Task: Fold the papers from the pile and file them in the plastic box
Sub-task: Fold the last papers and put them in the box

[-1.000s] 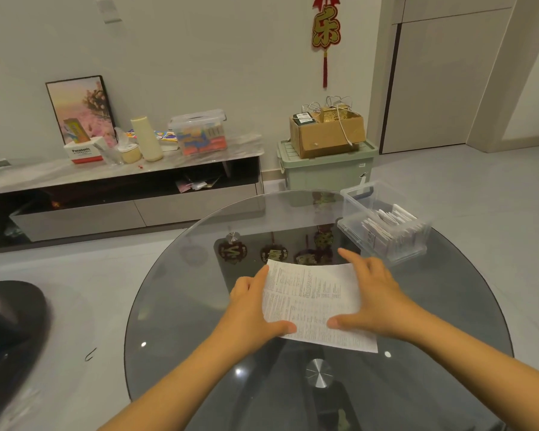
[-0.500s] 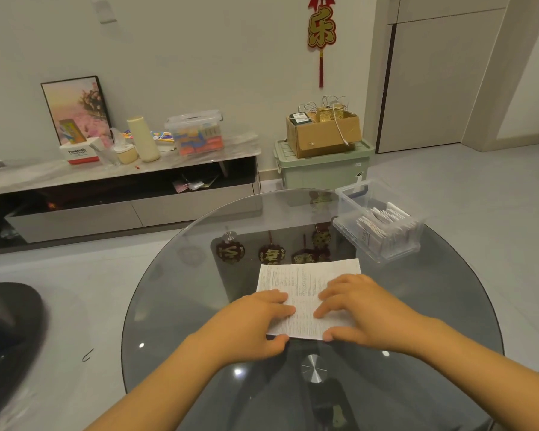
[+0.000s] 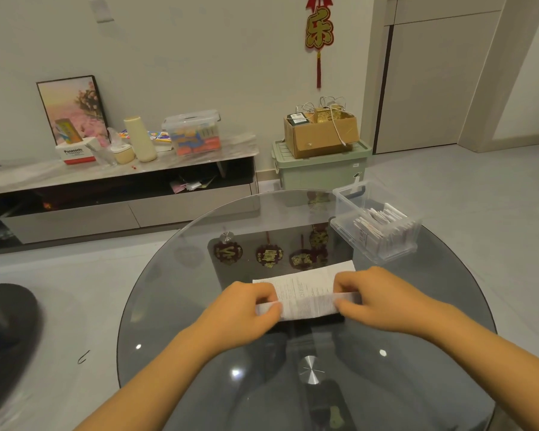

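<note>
Paper (image 3: pixel 305 293) mid-frame on glass counter (image 3: pixel 175 306), printed side up, long axis running L-R across frame, near edge lifted and curled over toward far edge.

Far left of frame: dark round seat edge (image 3: pixel 7 325), low TV shelf (image 3: pixel 122 169) w/ clutter along wall — not part of job.

Left of centre: left hand (image 3: pixel 240 309) pinching paper's left end, fingers curled over near edge, thumb under flap. Holding paper, not flat.

Centre: paper strip between both hands, part-folded; far half flat on counter, near half rolled up. Crease not yet pressed, by the look of it.

Right of centre: right hand (image 3: pixel 383 300) pinching right end same way, fingers curled on flap. Both hands about level, one at each short end, so fold line lies L-R between them.

Upper right: plastic box (image 3: pixel 346 219) near counter's far rim, open top, already holding a row of folded papers (image 3: pixel 383 228) standing on edge. Box lies beyond and right of paper, apart from it; right hand clearly nearer to it. No loose pile visible in frame.

Judgement: fold in progress; next needs near edge matched to far edge, crease run flat, then prob. right-hand carry up-right to box.
</note>
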The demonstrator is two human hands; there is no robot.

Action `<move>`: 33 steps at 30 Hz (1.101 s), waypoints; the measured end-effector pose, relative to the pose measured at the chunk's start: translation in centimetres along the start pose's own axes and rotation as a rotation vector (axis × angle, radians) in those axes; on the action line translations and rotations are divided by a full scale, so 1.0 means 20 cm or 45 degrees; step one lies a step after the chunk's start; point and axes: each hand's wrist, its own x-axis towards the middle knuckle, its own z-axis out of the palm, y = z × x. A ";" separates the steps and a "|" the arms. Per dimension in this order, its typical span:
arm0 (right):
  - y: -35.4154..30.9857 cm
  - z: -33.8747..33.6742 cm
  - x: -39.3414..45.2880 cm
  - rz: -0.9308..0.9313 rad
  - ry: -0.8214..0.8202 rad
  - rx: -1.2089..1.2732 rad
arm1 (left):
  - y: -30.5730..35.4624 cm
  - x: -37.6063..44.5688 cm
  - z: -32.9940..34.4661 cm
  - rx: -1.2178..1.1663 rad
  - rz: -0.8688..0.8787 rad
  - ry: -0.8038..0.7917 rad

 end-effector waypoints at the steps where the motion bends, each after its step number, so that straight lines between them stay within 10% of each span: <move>1: 0.01 -0.02 0.01 0.024 0.006 0.054 | 0.00 0.00 0.00 -0.046 -0.045 0.032; 14: 0.09 0.05 0.07 0.252 0.043 0.311 | -0.06 0.06 0.06 -0.152 -0.336 0.063; 25: 0.01 0.05 0.04 0.353 -0.196 0.212 | -0.01 0.07 0.10 0.481 0.050 0.179; 33: -0.03 0.00 -0.03 0.426 -0.381 0.742 | 0.08 -0.03 0.18 0.296 0.217 -0.029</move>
